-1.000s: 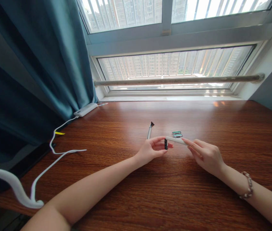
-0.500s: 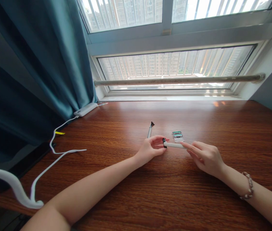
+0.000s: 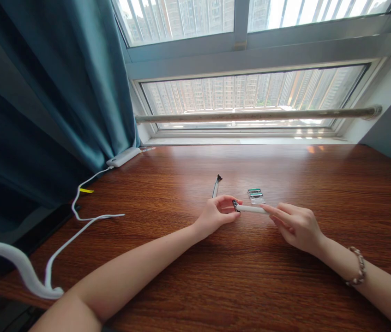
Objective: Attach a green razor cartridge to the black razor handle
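A razor (image 3: 252, 209) with a white handle and a dark head is held between my two hands above the table. My left hand (image 3: 216, 212) pinches the head's edges between thumb and fingers. My right hand (image 3: 295, 226) grips the far end of the handle, its fingertips closed round it. Just beyond my left hand lies a second razor (image 3: 215, 186), with a pale handle and a black head; its lower end is hidden by my fingers. A clear case with green-striped blade cartridges (image 3: 255, 193) rests on the table behind the held razor.
The wooden table (image 3: 195, 286) reaches to the window, where a metal rail (image 3: 257, 115) runs across. On the left are a white power strip (image 3: 123, 157), its white cable (image 3: 76, 198), a yellow tag (image 3: 86, 190), a curved white stand (image 3: 18, 263) and a blue curtain (image 3: 87, 83).
The razor's head has turned slightly between my left fingers, showing more of its face. Both hands stay in nearly the same place.
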`<action>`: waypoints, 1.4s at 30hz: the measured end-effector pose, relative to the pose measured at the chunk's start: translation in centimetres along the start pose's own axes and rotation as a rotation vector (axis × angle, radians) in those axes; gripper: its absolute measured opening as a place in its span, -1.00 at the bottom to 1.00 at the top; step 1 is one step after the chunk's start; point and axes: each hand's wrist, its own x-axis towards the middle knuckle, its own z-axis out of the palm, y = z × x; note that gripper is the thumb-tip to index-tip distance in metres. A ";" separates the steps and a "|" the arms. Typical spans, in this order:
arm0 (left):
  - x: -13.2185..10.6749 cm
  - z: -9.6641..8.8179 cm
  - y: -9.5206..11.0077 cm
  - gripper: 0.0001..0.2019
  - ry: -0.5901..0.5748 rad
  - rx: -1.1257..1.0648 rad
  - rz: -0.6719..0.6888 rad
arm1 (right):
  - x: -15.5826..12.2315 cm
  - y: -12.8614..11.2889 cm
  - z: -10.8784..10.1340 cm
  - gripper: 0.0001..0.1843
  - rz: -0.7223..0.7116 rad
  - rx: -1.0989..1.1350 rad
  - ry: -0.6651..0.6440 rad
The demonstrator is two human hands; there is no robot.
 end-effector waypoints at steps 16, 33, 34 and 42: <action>-0.5 -0.1 -0.2 -0.68 0.001 0.060 0.006 | -0.2 0.1 0.0 -0.57 0.030 0.171 -0.065; -1.2 -0.1 -0.6 -0.60 -0.165 0.056 0.214 | -0.2 -0.1 0.1 -0.53 0.031 0.128 -0.023; -1.2 -0.1 -0.7 -0.60 -0.174 0.040 0.221 | -0.2 0.0 0.1 -0.53 0.045 0.119 -0.011; -1.2 0.0 -0.5 -0.62 -0.128 0.070 0.142 | -0.2 0.2 -0.1 -0.54 -0.011 0.191 -0.019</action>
